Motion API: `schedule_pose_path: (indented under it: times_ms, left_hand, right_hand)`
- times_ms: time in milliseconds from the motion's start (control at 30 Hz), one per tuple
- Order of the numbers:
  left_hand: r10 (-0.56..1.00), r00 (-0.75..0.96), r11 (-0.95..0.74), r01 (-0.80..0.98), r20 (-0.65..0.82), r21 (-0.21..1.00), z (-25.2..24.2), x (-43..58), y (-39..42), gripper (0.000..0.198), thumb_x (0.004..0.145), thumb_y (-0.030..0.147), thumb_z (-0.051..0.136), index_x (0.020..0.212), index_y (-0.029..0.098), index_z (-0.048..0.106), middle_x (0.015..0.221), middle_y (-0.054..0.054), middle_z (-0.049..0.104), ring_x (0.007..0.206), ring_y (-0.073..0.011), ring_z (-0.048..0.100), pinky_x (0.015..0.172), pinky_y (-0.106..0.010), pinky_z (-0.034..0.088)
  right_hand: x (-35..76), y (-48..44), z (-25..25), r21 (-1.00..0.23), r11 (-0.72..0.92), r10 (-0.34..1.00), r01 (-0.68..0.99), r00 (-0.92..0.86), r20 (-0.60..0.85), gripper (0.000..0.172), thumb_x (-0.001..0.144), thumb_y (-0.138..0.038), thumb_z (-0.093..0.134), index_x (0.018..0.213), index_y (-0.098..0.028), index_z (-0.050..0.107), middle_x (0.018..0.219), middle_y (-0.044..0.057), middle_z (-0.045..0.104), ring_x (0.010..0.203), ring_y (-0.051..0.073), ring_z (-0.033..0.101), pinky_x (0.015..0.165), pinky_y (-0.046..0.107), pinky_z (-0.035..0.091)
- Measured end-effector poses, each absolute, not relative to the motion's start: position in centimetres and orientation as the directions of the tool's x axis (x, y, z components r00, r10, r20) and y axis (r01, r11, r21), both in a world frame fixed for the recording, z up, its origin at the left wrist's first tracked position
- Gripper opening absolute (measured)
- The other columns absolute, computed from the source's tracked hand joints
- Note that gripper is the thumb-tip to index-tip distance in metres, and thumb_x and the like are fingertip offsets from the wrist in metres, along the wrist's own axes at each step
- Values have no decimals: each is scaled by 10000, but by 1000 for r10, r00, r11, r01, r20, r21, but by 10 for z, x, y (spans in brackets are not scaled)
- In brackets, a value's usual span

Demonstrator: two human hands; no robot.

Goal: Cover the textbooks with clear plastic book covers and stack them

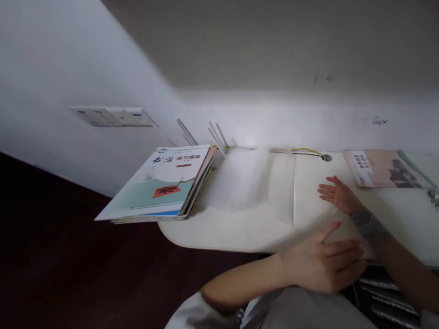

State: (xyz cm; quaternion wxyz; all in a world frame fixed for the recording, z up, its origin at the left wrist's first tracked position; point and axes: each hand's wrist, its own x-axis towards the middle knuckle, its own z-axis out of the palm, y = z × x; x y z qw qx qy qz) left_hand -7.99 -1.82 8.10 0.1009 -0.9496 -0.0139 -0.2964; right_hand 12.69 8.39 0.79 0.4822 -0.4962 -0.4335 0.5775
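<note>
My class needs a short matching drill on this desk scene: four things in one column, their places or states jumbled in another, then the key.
1. book stack
2. yellow cable
3. white panel
4. right hand

A. mounted on the wall
B. open, holding nothing
C. at the rounded end of the desk
D. leading to a round hole

Pairs: 1-C, 2-D, 3-A, 4-B

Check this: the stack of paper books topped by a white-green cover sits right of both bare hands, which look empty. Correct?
Not quite: the head view shows the stack of paper books left of the left hand and right hand; both look empty.
</note>
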Motion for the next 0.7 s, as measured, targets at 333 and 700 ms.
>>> schedule_pose_path:
  times_ms: [333, 700]
  left_hand:
    - [838, 265, -366, 922, 478, 130, 89, -188, 59, 405, 940, 346, 377, 1265, 155, 524, 1350, -153, 505, 1325, -319, 354, 1035, -579, 288]
    - [884, 431, -433, 901, 179, -32, 29, -193, 46, 551, 911, 488, 387, 1394, 222, 387, 1469, -130, 342, 1381, -343, 217, 1040, -615, 260]
  right_hand:
    - [54, 53, -8, -340, 686, 720, 643, -665, 196, 635, 884, -570, 399, 1390, -185, 378, 1463, 137, 358, 1375, 273, 254, 1105, 551, 168]
    - [184, -6, -9, -31, 591, 792, 806, -573, 212, 388, 929, -362, 438, 1259, -182, 533, 1248, 79, 608, 1181, 214, 532, 1010, 433, 386]
